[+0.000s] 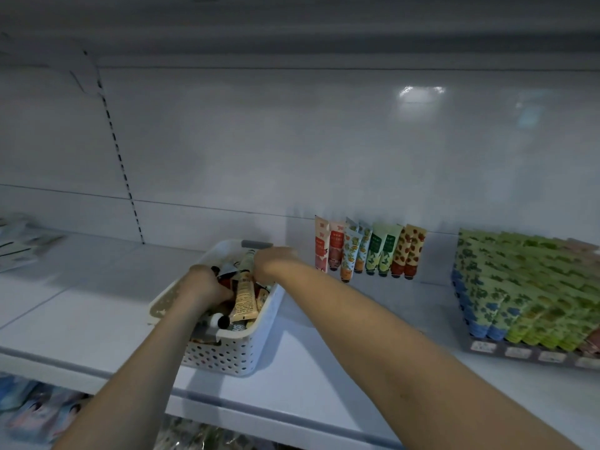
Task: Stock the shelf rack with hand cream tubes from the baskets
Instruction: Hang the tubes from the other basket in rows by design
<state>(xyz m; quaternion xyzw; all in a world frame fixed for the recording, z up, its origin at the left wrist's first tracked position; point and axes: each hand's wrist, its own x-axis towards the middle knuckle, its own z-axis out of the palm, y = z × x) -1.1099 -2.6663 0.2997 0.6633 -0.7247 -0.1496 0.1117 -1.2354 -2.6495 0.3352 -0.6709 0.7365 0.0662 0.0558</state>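
While the left hand (207,285) sits in the white perforated plastic basket (227,355), grasp unclear, the right hand (276,261) pinches a beige printed tube (243,297).

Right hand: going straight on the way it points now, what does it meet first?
Likely the beige tube in the white basket: the right hand points left into it, close by the tube's top. Contact unclear.
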